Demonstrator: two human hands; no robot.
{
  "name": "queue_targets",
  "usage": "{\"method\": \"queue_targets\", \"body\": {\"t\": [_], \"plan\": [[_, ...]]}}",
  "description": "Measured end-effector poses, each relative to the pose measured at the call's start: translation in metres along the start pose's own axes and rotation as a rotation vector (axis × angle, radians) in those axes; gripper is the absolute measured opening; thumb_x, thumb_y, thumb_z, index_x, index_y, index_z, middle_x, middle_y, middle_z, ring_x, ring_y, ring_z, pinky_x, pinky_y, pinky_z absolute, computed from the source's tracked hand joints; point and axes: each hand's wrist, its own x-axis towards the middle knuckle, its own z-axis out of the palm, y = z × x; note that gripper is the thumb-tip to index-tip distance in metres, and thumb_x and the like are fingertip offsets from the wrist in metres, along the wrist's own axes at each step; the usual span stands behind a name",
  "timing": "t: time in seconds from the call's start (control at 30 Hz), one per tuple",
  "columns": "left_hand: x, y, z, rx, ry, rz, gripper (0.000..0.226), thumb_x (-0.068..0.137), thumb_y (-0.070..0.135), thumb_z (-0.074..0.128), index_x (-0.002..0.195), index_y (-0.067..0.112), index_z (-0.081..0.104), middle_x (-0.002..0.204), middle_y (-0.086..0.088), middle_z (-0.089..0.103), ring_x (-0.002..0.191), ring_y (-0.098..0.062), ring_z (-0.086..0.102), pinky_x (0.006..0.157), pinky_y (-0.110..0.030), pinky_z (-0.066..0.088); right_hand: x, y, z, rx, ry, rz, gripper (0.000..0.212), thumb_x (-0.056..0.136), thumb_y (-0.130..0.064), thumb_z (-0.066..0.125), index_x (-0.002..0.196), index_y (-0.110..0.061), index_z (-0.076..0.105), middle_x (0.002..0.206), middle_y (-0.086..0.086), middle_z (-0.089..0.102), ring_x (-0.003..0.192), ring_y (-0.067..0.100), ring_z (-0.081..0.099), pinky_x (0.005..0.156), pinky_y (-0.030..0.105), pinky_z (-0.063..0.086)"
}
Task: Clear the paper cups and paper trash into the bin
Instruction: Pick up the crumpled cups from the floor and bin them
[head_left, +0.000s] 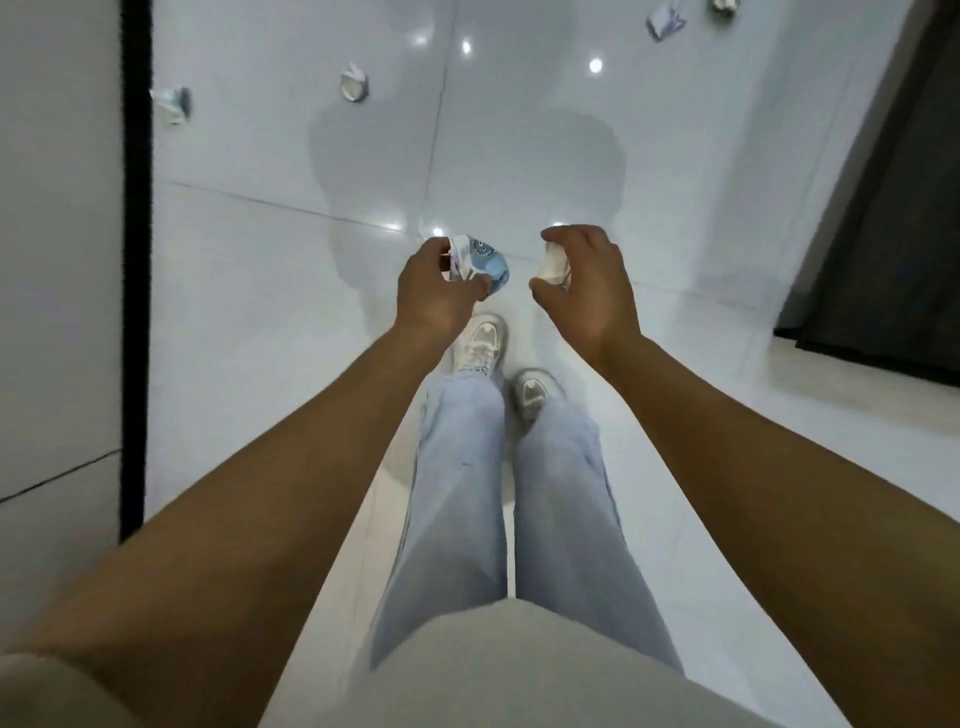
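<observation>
Both arms stretched out over white floor (291, 322), above shoes (480, 340). L hand (434, 293) grips squashed blue-white paper cup (480, 265). R hand (589, 280) curled round small white paper ball (553, 265). More crushed cups (355, 83) far ahead of shoes.

bare forearms, beige top (519, 670), light blue jeans (457, 467), 2 off-white sneakers (480, 340)

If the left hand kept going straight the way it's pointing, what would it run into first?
Probably nothing soon. The left hand, gripping a crushed cup, points ahead over bare floor. The nearest crumpled cup lies farther off and to the left of that line, though depth is hard to judge.
</observation>
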Motion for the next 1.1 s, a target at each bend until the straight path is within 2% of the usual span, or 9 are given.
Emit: {"method": "queue_targets", "body": {"t": [0.13,0.17,0.27,0.37,0.57,0.7,0.77,0.93,1.1], "plan": [[-0.067,-0.006,-0.057,-0.131,0.161,-0.013,0.035,0.078,0.009,0.073,0.11,0.009,0.059,0.1,0.002,0.059,0.089,-0.01,0.055,0.072,-0.016,0.043,-0.038,-0.066,-0.018,-0.145,-0.107,-0.235,0.047,0.083,-0.014,0.063,0.129,-0.014,0.054,0.131,0.005,0.05,0.114,0.025,0.047,0.081,0.021,0.033],[-0.079,-0.01,-0.064,-0.149,0.182,-0.024,0.035,0.077,0.009,0.073,0.11,0.009,0.06,0.1,0.002,0.059,0.09,-0.01,0.056,0.073,-0.016,0.045,-0.045,-0.075,-0.018,-0.178,-0.126,-0.265,0.047,0.083,-0.014,0.063,0.13,-0.015,0.053,0.132,0.004,0.05,0.114,0.025,0.047,0.081,0.021,0.033],[-0.128,-0.037,-0.094,-0.245,0.273,-0.079,0.034,0.077,0.008,0.073,0.108,0.01,0.06,0.1,0.0,0.061,0.093,-0.015,0.058,0.086,-0.03,0.049,-0.075,-0.113,-0.008,-0.261,-0.22,-0.4,0.047,0.084,-0.013,0.063,0.13,-0.014,0.053,0.132,0.005,0.05,0.114,0.026,0.047,0.084,0.023,0.035],[-0.183,-0.08,-0.129,-0.372,0.401,-0.166,0.039,0.077,0.007,0.073,0.112,0.011,0.059,0.101,0.001,0.06,0.093,-0.017,0.06,0.088,-0.031,0.05,-0.115,-0.153,0.022,-0.349,-0.356,-0.534,0.048,0.083,-0.012,0.064,0.13,-0.012,0.052,0.133,0.007,0.05,0.114,0.028,0.048,0.087,0.025,0.036],[-0.281,-0.181,-0.184,-0.576,0.629,-0.284,0.035,0.079,0.006,0.072,0.112,0.009,0.06,0.097,0.001,0.059,0.085,-0.017,0.058,0.07,-0.016,0.045,-0.208,-0.212,0.107,-0.482,-0.578,-0.752,0.048,0.084,-0.011,0.064,0.131,-0.012,0.052,0.134,0.008,0.05,0.116,0.028,0.048,0.091,0.03,0.04],[-0.339,-0.259,-0.221,-0.713,0.749,-0.364,0.037,0.078,0.007,0.072,0.113,0.011,0.059,0.103,-0.004,0.063,0.089,-0.017,0.06,0.082,-0.027,0.05,-0.281,-0.245,0.182,-0.567,-0.706,-0.906,0.048,0.084,-0.011,0.063,0.131,-0.013,0.052,0.135,0.007,0.049,0.117,0.028,0.047,0.089,0.03,0.041],[-0.37,-0.3,-0.238,-0.748,0.791,-0.401,0.039,0.079,0.008,0.073,0.115,0.011,0.059,0.104,-0.003,0.063,0.09,-0.017,0.06,0.082,-0.026,0.05,-0.319,-0.258,0.222,-0.607,-0.743,-0.963,0.048,0.084,-0.009,0.063,0.131,-0.012,0.052,0.135,0.008,0.049,0.118,0.029,0.047,0.09,0.032,0.042],[-0.445,-0.408,-0.28,-0.794,0.884,-0.487,0.036,0.082,0.009,0.071,0.115,0.012,0.057,0.099,0.004,0.057,0.088,-0.014,0.057,0.07,-0.018,0.044,-0.418,-0.282,0.323,-0.697,-0.825,-1.091,0.048,0.085,-0.008,0.063,0.131,-0.013,0.052,0.137,0.007,0.048,0.121,0.028,0.045,0.089,0.033,0.046],[-0.5,-0.499,-0.308,-0.802,0.945,-0.56,0.038,0.082,0.011,0.071,0.117,0.011,0.056,0.106,0.001,0.06,0.094,-0.014,0.058,0.076,-0.02,0.045,-0.502,-0.301,0.407,-0.757,-0.926,-1.207,0.048,0.083,-0.006,0.062,0.13,-0.013,0.053,0.136,0.008,0.049,0.118,0.029,0.047,0.086,0.037,0.051]]}}
